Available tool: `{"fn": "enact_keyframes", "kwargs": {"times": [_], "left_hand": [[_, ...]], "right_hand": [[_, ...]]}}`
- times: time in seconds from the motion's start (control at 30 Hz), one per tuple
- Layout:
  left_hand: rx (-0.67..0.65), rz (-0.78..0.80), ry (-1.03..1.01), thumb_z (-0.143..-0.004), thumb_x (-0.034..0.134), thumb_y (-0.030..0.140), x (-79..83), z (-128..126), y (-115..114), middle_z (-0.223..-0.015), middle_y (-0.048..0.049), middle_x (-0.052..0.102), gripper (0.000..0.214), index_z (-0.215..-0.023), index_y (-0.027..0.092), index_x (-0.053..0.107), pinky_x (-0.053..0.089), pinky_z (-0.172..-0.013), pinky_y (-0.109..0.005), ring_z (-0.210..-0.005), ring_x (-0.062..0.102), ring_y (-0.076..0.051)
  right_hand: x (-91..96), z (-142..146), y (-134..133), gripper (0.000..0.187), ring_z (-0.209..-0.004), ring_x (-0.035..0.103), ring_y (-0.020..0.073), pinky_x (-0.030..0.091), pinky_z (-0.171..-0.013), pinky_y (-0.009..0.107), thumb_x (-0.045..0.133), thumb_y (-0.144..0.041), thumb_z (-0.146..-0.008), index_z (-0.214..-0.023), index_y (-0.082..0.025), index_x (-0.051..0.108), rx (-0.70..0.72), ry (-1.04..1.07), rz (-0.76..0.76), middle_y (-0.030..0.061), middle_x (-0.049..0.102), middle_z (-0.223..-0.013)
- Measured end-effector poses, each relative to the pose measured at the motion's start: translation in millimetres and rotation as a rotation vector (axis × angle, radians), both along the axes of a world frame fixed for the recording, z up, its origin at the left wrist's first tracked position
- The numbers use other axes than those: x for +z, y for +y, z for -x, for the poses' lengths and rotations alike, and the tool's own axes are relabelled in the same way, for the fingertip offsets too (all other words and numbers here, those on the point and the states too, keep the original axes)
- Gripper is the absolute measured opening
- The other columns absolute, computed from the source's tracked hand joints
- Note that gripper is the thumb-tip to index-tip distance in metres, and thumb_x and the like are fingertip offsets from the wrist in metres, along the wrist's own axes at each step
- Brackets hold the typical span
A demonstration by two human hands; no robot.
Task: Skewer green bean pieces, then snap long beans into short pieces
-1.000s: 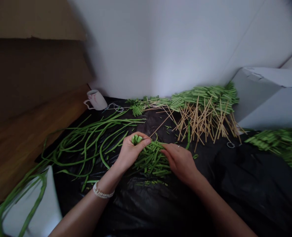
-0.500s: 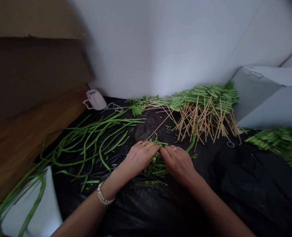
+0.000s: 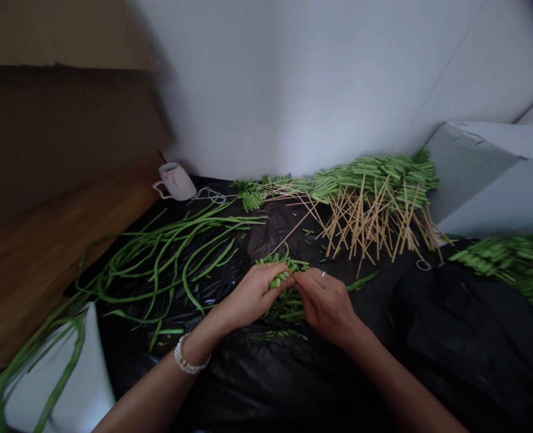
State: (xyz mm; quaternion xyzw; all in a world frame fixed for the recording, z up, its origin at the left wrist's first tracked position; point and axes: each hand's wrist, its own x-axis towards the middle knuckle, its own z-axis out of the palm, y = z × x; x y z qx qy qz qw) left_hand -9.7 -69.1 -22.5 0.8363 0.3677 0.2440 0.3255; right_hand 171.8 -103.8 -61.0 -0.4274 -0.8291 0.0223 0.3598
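Black plastic sheet (image 3: pixel 266 385) bearing long beans (image 3: pixel 158 237), cut pieces (image 3: pixel 289 311), skewers (image 3: pixel 363 222)

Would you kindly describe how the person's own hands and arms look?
No gloves or sleeves show. A pale beaded bracelet circles the wrist by the left hand, and a silvery ring sits on the right hand.

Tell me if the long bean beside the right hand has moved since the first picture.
Yes. The long bean beside the right hand has swung its far end rightward and toward the person, away from the skewers.

No readable text or signs anywhere.
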Motion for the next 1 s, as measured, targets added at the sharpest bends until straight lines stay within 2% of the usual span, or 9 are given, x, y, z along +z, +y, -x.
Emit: {"fn": "enact_keyframes", "kwargs": {"times": [0.17,0.3,0.43,0.53,0.6,0.7,0.77,0.87,1.0], "left_hand": [[0.025,0.325,-0.283,-0.096,0.049,0.04,-5.0,-6,-3,-0.066,0.0029,0.05,0.031,-0.078,0.016,0.056,0.037,-0.061,-0.023,-0.061,0.045,-0.01],[0.024,0.63,-0.581,-0.093,0.053,0.045,-11.7,-12,-4,-0.058,0.0057,0.04,0.034,-0.074,0.016,0.051,0.026,-0.046,-0.02,-0.049,0.032,-0.007],[0.04,0.845,-0.937,-0.087,0.061,0.047,-7.1,-10,3,-0.059,0.0074,0.03,0.041,-0.067,0.018,0.04,0.019,-0.041,-0.017,-0.044,0.021,-0.004],[0.127,0.815,-0.976,-0.084,0.064,0.05,-4.1,-5,8,-0.058,0.0078,0.032,0.04,-0.071,0.017,0.047,0.019,-0.041,-0.016,-0.044,0.021,-0.003],[0.181,0.745,-0.866,-0.079,0.07,0.049,-5.2,-4,7,-0.056,0.0081,0.037,0.036,-0.081,0.015,0.058,0.024,-0.042,-0.016,-0.044,0.027,-0.003],[0.236,0.65,-0.637,-0.069,0.081,0.037,-8.3,-9,1,-0.062,0.0044,0.056,0.035,-0.091,0.014,0.066,0.038,-0.051,-0.019,-0.051,0.045,-0.006],[0.245,0.573,-0.537,-0.067,0.081,0.032,-9.6,-13,-2,-0.071,0.0006,0.063,0.03,-0.087,0.014,0.069,0.042,-0.058,-0.021,-0.059,0.052,-0.009],[0.299,0.486,-0.503,-0.07,0.078,0.034,-10.2,-14,-2,-0.066,0.001,0.061,0.024,-0.078,0.013,0.069,0.04,-0.054,-0.02,-0.057,0.049,-0.008],[0.432,0.442,-0.568,-0.071,0.077,0.038,-11.5,-7,6,-0.059,0.0045,0.055,0.027,-0.077,0.014,0.066,0.036,-0.05,-0.019,-0.051,0.043,-0.006]], "right_hand": [[5.9,4,-3,0.018,-0.075,0.06,0.0162,0.047,-0.069,0.028,0.042,-0.015,-0.096,-0.092,-0.018,0.059,0.037,0.224,0.01,0.0051,0.065,-0.08],[9.1,5,-3,0.016,-0.071,0.062,0.0149,0.048,-0.066,0.026,0.044,-0.018,-0.097,-0.094,-0.02,0.059,0.031,0.275,0.017,0.0035,0.065,-0.079],[8.1,1,-2,0.016,-0.068,0.062,0.0144,0.049,-0.063,0.025,0.043,-0.02,-0.097,-0.094,-0.02,0.059,-0.023,0.315,0.033,0.0027,0.064,-0.076],[7.0,-1,-1,0.019,-0.083,0.067,0.0165,0.052,-0.074,0.027,0.044,-0.02,-0.097,-0.112,-0.02,0.057,-0.041,0.323,0.048,0.0068,0.07,-0.094],[5.8,-1,-1,0.034,-0.092,0.068,0.0186,0.054,-0.079,0.029,0.045,-0.02,-0.096,-0.13,-0.019,0.048,-0.054,0.298,0.063,0.0107,0.069,-0.108],[3.0,1,0,0.052,-0.089,0.069,0.0197,0.055,-0.077,0.031,0.043,-0.016,-0.095,-0.145,-0.015,0.031,-0.058,0.234,0.091,0.0129,0.069,-0.108],[1.0,2,0,0.057,-0.085,0.069,0.0197,0.055,-0.075,0.032,0.041,-0.014,-0.094,-0.149,-0.014,0.024,-0.043,0.186,0.099,0.0123,0.07,-0.105],[-0.5,1,2,0.058,-0.08,0.069,0.0198,0.055,-0.072,0.032,0.04,-0.017,-0.096,-0.151,-0.014,0.02,-0.05,0.138,0.113,0.0109,0.07,-0.102],[-0.5,-7,8,0.052,-0.082,0.068,0.023,0.055,-0.073,0.036,0.045,-0.028,-0.098,-0.145,-0.013,0.033,-0.139,0.083,0.115,0.0117,0.071,-0.1]]}}
